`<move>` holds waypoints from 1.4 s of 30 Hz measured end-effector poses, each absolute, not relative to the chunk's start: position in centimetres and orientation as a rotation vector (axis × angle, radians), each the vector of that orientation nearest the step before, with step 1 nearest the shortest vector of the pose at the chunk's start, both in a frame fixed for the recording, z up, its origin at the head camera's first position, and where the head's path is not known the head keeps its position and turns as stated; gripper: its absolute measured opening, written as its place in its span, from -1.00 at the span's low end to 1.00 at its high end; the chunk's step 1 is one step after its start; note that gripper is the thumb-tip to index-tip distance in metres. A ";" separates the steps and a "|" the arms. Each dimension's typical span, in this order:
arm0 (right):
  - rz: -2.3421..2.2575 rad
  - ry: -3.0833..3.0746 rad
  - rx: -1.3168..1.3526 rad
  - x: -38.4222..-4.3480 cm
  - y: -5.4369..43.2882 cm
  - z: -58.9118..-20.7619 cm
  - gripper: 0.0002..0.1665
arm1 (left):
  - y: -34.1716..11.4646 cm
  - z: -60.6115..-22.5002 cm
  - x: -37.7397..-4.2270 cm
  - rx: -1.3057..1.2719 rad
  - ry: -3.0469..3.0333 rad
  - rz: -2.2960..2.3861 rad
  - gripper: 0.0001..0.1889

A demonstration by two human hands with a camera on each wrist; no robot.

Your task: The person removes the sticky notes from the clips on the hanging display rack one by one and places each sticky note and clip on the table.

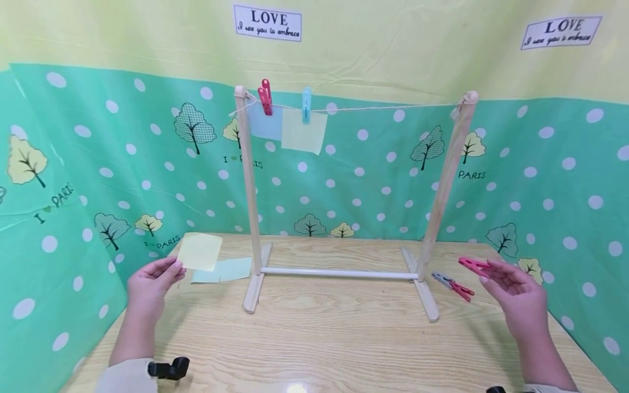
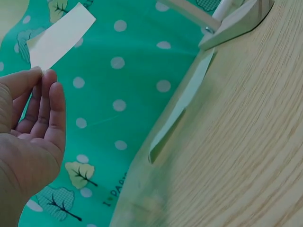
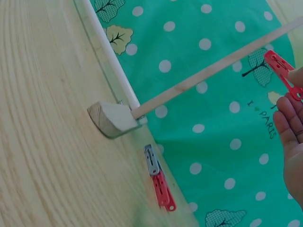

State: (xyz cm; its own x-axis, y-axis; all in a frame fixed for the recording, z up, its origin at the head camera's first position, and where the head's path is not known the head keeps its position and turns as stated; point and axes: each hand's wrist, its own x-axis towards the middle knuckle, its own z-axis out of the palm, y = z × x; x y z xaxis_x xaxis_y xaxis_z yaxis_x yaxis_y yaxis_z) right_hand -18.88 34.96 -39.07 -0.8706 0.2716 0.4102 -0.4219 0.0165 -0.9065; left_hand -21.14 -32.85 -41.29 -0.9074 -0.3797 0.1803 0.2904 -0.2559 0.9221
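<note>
While the left hand (image 1: 150, 283) pinches a square pale yellow paper note (image 1: 200, 251), the right hand (image 1: 520, 292) holds a red plastic clothespin (image 1: 474, 266)

As the step in hand looks to be clipping this note to the thin pale string (image 1: 378, 107) stretched across the wooden stand (image 1: 445, 185), it seems best to bring its upper edge level with the string, on the bare stretch just right of the light blue plastic clothespin (image 1: 307, 103) and the pale yellow-green paper note (image 1: 302, 134) hanging there. The red clothespin should be squeezed wide before it meets the paper, then straddle sheet and string together and be released gently, since a tugged string would probably bounce. A corner grip may let a thin sheet swing, so the left hand had better not let go until the bite is sure.

The note's lower left corner sits between the left thumb and fingers, the sheet reaching up toward the stand, well apart from the string. The right thumb and fingers press one end of the red clothespin, near several grey and red plastic clothespins (image 3: 161, 189) on the light wood-grain desk (image 1: 339, 349); whether its jaws are spread, I cannot tell.
</note>
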 end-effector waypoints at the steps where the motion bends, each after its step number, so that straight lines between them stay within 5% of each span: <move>1: 1.903 -1.829 0.153 -18.9 35.1 -39.2 -0.51 | -33.1 -41.4 -21.1 0.123 -1.593 -2.202 -0.86; 29: 1.599 -2.317 -0.150 -20.1 41.2 -43.3 -0.57 | -38.1 -44.4 -20.7 0.297 -1.624 -2.329 -0.79; 42: 1.384 -2.598 -0.264 -20.0 43.2 -44.7 -0.35 | -39.4 -46.0 -20.4 0.478 -1.721 -2.298 -0.77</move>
State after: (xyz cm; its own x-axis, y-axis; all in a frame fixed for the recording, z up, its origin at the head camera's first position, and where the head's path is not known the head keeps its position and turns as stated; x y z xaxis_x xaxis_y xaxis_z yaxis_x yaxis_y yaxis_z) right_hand -20.04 43.24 -44.72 -0.9668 0.2425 0.0803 0.0686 0.5495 -0.8327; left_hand -20.38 -39.36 -45.96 -0.9200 -0.3730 -0.1203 -0.0104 -0.2835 0.9589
